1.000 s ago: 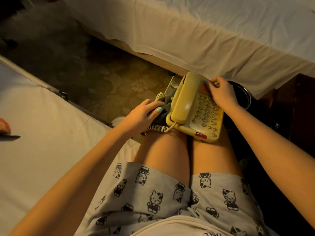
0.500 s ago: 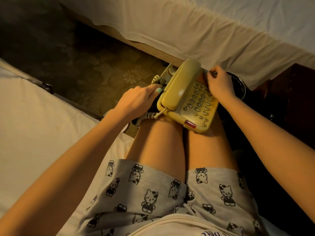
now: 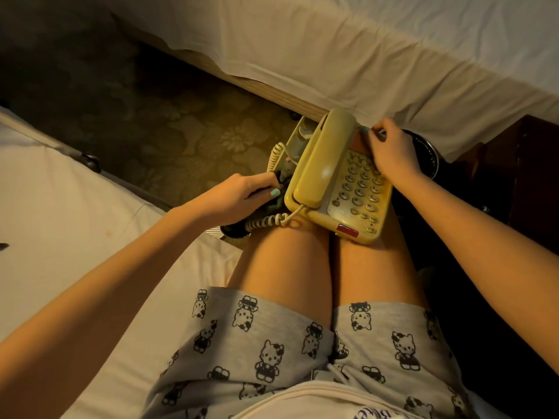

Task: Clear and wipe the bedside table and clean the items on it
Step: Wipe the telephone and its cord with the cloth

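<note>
A yellowed corded telephone (image 3: 341, 189) lies on my knees, its handset (image 3: 323, 158) in the cradle and a coiled cord (image 3: 266, 220) hanging off its left corner. My left hand (image 3: 239, 196) grips a dark cloth (image 3: 239, 229) and presses it against the phone's left side. My right hand (image 3: 391, 152) rests on the phone's far right corner above the keypad, fingers curled on its edge. Whether that hand pinches something small cannot be made out.
I sit on a white-sheeted bed (image 3: 75, 222). A second bed (image 3: 378, 49) lies across a strip of patterned carpet (image 3: 169, 140). A dark wooden bedside table (image 3: 520, 176) stands at the right, with a dark round dish (image 3: 426, 155) just behind my right hand.
The phone has stayed on my knees while my left hand with the cloth slid a little along its left side. My right hand has kept its place on the far corner.
</note>
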{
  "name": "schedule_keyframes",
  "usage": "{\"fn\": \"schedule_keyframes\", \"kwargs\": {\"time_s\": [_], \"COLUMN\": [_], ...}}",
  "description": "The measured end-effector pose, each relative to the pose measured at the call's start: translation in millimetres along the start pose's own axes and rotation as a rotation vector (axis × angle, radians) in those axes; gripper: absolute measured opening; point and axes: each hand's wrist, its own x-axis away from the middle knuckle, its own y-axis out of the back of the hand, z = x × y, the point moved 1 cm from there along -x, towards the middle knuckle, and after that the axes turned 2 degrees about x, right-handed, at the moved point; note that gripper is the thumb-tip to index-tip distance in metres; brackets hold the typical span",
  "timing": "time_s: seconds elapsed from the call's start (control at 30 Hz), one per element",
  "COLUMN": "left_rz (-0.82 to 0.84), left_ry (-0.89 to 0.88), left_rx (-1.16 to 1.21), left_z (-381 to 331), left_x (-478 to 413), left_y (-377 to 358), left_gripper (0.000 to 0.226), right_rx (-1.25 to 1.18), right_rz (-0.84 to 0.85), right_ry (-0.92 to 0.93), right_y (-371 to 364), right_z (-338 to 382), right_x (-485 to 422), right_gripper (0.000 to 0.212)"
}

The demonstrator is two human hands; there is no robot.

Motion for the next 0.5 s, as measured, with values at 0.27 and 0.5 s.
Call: {"fn": "schedule_keyframes", "kwargs": {"time_s": [0.27,0.5], "left_rz": [-0.403,-0.564], "left_ry": [-0.031,0.07], "left_rx": [0.187,0.506], "left_z": [-8,5], "left_x": [-7,-58], "left_y": [59,33], "left_gripper": [0.016,0.031], "right_rx": [-0.016,-0.017], "right_rz": [0.031,0.021], "right_ry": [0.013,0.024], "right_y": [-3,-2], "right_z": [-5,-6], "right_x": [-1,-2], "right_gripper": [0.035,0.032]}}
